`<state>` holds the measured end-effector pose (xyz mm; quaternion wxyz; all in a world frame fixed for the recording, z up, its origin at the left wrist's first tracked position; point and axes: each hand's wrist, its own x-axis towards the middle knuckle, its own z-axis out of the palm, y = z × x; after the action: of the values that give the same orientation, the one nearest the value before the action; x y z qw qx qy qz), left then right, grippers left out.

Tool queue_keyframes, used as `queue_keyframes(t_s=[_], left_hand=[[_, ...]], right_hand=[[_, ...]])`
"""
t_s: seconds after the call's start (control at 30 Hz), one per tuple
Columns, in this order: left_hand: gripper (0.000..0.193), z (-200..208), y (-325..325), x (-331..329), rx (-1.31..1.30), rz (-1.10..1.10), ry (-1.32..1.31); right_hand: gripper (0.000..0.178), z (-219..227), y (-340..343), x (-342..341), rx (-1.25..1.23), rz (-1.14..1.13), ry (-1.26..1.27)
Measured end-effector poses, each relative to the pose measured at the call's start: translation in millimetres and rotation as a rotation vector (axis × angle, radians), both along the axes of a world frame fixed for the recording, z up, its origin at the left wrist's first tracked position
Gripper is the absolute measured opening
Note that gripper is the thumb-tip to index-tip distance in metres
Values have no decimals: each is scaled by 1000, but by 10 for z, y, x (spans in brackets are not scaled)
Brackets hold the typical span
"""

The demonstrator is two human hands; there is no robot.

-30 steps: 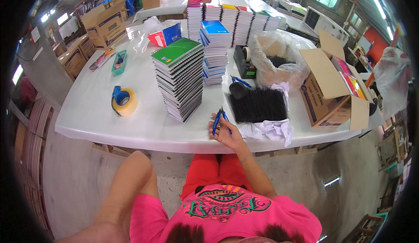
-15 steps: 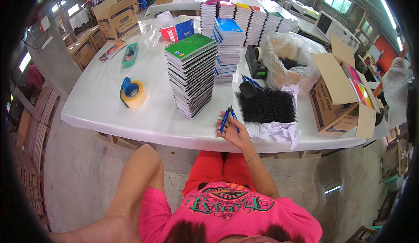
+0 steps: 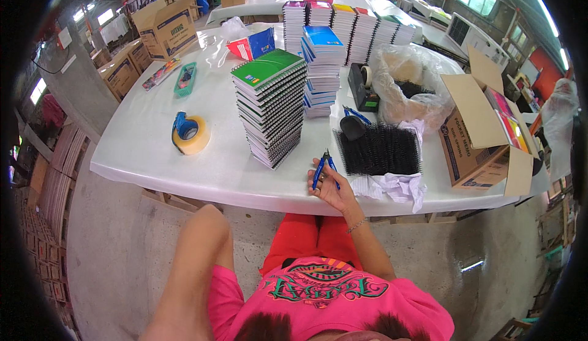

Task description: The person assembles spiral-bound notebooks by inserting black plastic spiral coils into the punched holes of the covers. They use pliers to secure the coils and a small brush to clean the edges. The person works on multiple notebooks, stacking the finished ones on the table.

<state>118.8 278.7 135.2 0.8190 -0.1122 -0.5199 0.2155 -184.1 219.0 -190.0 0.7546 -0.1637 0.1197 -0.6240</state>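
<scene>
The right hand is turned palm up over the near edge of the white-covered table, right of that edge's middle; its fingers are curled loosely around a pair of blue-handled nippers, whose handles stand apart and whose tips point toward the far edge; the left hand is out of view, so I cannot tell how its fingers stand, and only the bent left arm shows, short of the near edge.

Just left of the nippers rises a stack of green-covered spiral notebooks; behind it stands a stack of blue-covered notebooks, with a row of taller notebook stacks toward the far edge; right of the hand lies a mat of black spiral binding coils, on crumpled white paper at the near edge; an open cardboard box stands by the near right corner, and a clear plastic bag sits behind the coils; toward the left edge are a roll of packing tape and a green tray.
</scene>
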Motion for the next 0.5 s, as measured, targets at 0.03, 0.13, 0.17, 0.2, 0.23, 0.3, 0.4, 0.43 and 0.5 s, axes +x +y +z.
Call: queue_keyframes(t_s=[0.03,0.13,0.17,0.2,0.23,0.3,0.4,0.43,0.5], left_hand=[[31,-39,-27,17,-5,13,22],[31,-251,-202,68,-4,68,126],[31,-341,-301,60,7,90,169],[31,-458,-411,51,41,125,214],[31,-598,-602,-30,101,137,258],[32,-876,-860,-65,264,243,277],[26,-1422,-1401,-350,819,171,92],[26,-1591,-1578,-449,1013,100,59],[28,-2003,-1920,-514,1316,-24,-4]], right_hand=[[45,4,-4,6,-1,3,-3],[44,-5,-7,6,1,4,-5],[44,-13,-2,-6,4,0,-5],[44,-19,-8,-8,5,2,-5],[44,-29,20,-81,4,-27,1],[44,-34,-17,1,-2,9,1],[41,22,0,9,31,-7,-1],[41,21,12,-21,32,-18,5],[42,27,19,-32,33,-20,14]])
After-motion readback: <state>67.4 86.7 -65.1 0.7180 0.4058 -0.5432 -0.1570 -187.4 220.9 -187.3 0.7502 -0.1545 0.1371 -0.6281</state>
